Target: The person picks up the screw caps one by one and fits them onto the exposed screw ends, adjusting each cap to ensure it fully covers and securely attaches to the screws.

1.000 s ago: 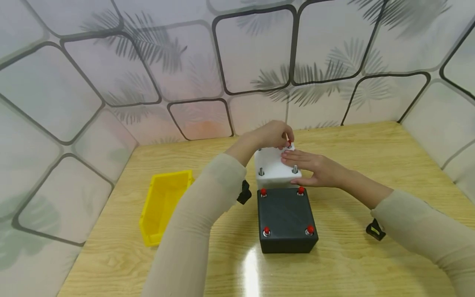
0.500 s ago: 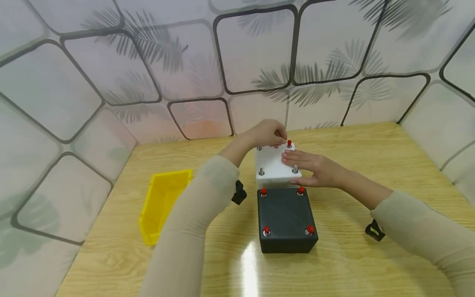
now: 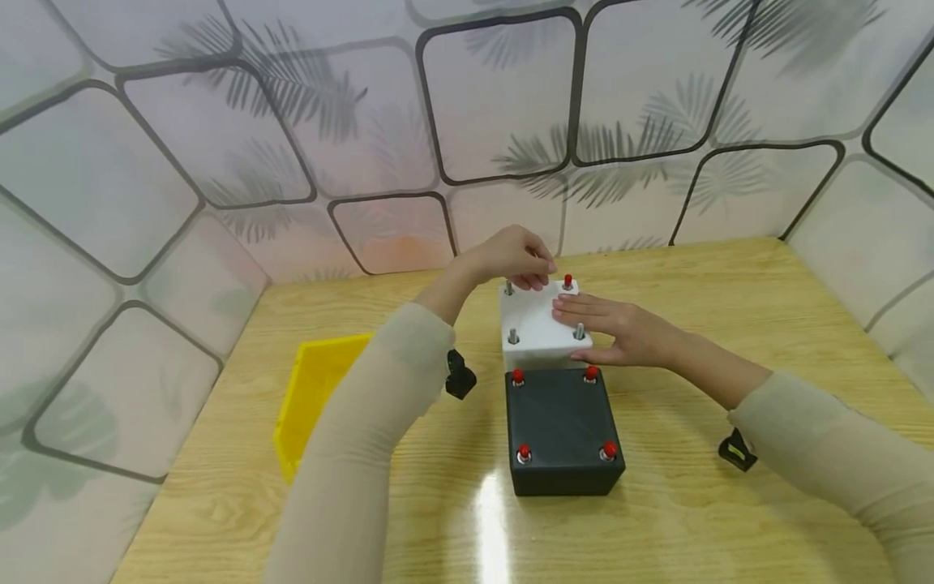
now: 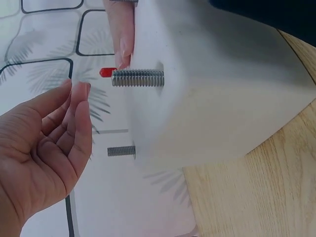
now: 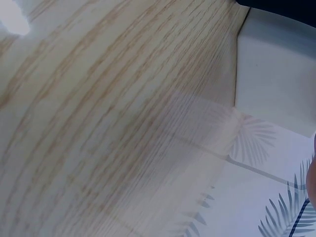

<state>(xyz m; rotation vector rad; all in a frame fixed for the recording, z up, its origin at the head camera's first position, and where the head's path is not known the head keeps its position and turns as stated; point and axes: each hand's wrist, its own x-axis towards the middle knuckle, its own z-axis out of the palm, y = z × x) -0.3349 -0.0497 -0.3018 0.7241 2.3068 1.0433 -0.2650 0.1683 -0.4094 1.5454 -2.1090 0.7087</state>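
Note:
A white block (image 3: 531, 312) with metal threaded studs at its corners stands on the table. A red cap (image 3: 567, 281) sits on its far right stud; the other studs are bare metal. Above the far left part of the block hovers my left hand (image 3: 511, 258), fingers loosely bent. In the left wrist view that hand (image 4: 54, 143) holds nothing and is apart from the nearest bare stud (image 4: 138, 78). My right hand (image 3: 623, 331) rests on the block's right side with fairly straight fingers, thumb along the near right edge. Only a sliver of it shows in the right wrist view.
Just in front of the white block stands a black block (image 3: 560, 418) with red caps on its corner studs. A yellow bin (image 3: 310, 381) lies to the left, partly hidden by my left sleeve. A patterned wall covering (image 3: 503, 105) rises behind the wooden table (image 3: 700, 519).
My left hand has let go of the red cap on the far right stud and moved left and slightly up. The cap stays on the stud. My right hand has not moved.

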